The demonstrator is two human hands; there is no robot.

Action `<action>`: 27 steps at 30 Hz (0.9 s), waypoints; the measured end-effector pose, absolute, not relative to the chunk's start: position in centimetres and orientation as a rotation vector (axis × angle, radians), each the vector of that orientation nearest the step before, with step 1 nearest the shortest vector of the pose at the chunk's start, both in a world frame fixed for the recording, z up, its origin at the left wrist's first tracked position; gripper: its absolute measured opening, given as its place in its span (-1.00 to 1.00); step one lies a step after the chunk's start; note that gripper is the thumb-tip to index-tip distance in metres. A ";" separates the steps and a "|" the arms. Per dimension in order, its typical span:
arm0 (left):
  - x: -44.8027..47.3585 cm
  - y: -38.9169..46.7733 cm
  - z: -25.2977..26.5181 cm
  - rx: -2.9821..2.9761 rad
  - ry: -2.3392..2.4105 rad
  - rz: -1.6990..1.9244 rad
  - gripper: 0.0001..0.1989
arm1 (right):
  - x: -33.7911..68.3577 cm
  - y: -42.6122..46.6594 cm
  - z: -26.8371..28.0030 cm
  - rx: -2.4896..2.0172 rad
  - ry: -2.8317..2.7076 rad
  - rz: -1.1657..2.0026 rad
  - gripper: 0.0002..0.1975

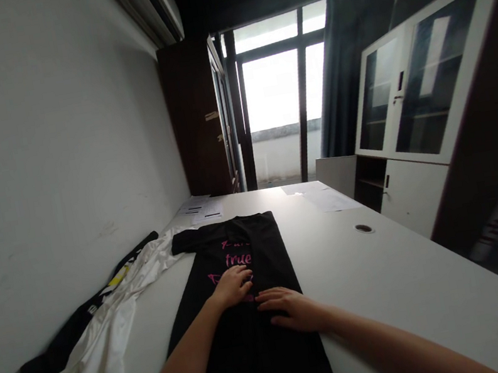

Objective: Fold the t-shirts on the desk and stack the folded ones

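A black T-shirt (239,354) with pink lettering lies on the white table, its right side folded over the middle so that part of the print is covered. One short sleeve sticks out at its far left. My left hand (233,286) rests on the shirt over the lettering, fingers stretched out. Just nearer and to the right, my right hand (293,308) lies on the folded layer with its fingers spread and pointing left. Neither hand grips the cloth.
White cloth (107,337) and a black garment (54,337) lie crumpled along the wall at the left. Papers (205,208) and more sheets (327,199) are at the table's far end. A round cable hole (363,228) is in the table (390,290) at the right.
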State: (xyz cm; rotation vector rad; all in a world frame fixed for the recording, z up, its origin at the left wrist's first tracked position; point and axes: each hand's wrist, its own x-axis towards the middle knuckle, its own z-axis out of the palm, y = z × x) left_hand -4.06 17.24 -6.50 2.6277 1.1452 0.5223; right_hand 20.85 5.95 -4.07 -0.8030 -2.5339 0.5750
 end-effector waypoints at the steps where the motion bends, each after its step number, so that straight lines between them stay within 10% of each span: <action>1: -4.7 17.8 -6.3 2.605 1.205 0.575 -0.57 | 20.9 5.9 -4.0 -0.798 -2.534 0.579 -0.52; 16: -18.1 26.0 -5.8 1.484 1.682 1.198 -0.98 | 21.1 5.9 -3.8 -0.789 -2.519 0.590 -0.52; 27: -19.6 28.7 -6.8 0.701 1.388 1.386 -0.82 | 20.9 6.0 -4.0 -0.815 -2.502 0.596 -0.53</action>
